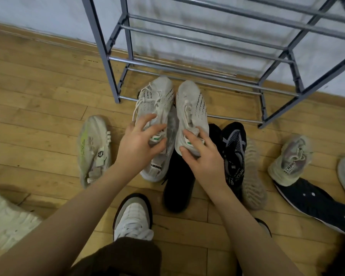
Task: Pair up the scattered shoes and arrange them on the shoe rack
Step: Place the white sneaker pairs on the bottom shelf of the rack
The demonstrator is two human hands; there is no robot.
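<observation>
Both grips busy: left hand (141, 144) holds one white knit sneaker (155, 100) at its collar, right hand (203, 154) its mate (191, 108), toes toward shoe rack (187, 76) beyond, paired, I'd say, for shelving.

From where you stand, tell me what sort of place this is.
Probably a home entryway or room corner: a bare metal shoe rack stands against a pale wall on a wooden plank floor, with sneakers scattered around, like the black sneaker.
</observation>
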